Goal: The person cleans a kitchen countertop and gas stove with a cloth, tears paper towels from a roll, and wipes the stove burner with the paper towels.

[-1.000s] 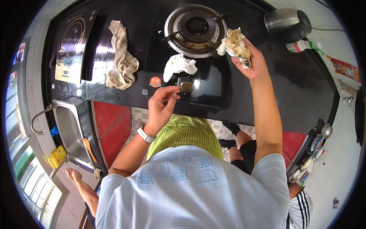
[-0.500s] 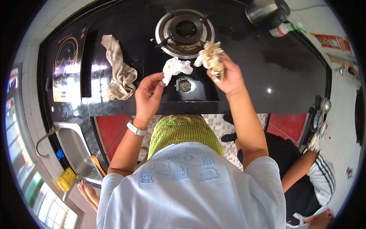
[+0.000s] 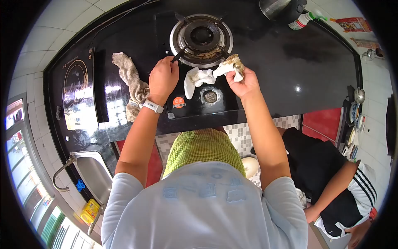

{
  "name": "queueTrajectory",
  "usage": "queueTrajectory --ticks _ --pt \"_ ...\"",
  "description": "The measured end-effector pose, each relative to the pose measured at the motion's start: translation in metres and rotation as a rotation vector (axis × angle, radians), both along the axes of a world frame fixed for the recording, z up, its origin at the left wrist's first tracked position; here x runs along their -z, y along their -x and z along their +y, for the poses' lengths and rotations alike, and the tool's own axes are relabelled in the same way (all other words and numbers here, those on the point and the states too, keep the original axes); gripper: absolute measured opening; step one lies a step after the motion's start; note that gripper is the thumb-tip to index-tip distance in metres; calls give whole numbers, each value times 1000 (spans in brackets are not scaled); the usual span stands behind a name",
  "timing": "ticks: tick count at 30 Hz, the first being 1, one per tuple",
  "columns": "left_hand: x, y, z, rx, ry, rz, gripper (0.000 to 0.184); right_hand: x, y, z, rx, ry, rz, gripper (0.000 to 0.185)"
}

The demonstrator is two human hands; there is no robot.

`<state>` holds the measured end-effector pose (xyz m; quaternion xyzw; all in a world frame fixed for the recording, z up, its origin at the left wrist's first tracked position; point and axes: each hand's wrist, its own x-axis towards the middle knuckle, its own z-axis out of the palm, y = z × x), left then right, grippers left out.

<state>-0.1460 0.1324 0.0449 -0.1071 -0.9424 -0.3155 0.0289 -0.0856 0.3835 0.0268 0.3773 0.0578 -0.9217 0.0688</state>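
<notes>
My left hand is at the left side of the gas burner, its fingers closed at the end of a black prong of the pan support. My right hand pinches a crumpled tissue, stained yellow-brown, just below the burner's right front edge. Between the hands a whiter crumpled tissue lies on the black stove top, touching or very near the stained one. Below it sits the stove's control knob. A greyish rag lies left of my left hand, partly hidden by my wrist.
An induction cooktop is at the left, above a steel sink. A kettle and a spray bottle stand at the back right. Another person in a black top is low at my right.
My left hand has left the white tissue and moved up to the pan support. My right hand has brought the stained tissue closer to the white one. The view has shifted slightly.
</notes>
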Motion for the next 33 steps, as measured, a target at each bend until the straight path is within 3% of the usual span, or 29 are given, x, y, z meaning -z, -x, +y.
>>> queueTrajectory --ticks 6,13,17,18,20,21,23,27,28,30,31,33 --pt "1 3 0 38 -20 57 16 -15 27 -7 140 -11 -149 14" --pt "4 3 -9 14 -85 -22 17 -17 12 -1 40 -9 -25 24" --pt "5 -14 -20 -51 -258 -120 28 -49 5 -17 -96 -281 79 22" --pt "6 -22 -21 -105 -407 -192 27 -52 10 -22 -108 -287 77 22" --pt "3 -41 -20 -151 -661 -307 27 -59 26 -39 -182 -533 285 22" --pt "-4 -51 -20 -153 -672 -381 26 -51 35 -42 -283 -603 340 30" --pt "4 -65 -21 -116 -669 -363 26 -40 49 -67 -381 -836 266 25" --pt "7 -82 -31 -79 -630 -428 26 -28 76 -79 -886 -1623 307 25" --pt "7 -82 -34 -78 -611 -428 26 -34 80 -80 -894 -1623 308 25" --pt "5 -83 -37 -105 -629 -414 25 -44 86 -74 -1180 -2101 366 23" --pt "4 -84 -39 -125 -642 -396 23 -47 83 -67 -1156 -2291 473 23" --pt "10 -85 -41 -143 -675 -376 23 -43 82 -51 -1145 -2347 506 22"
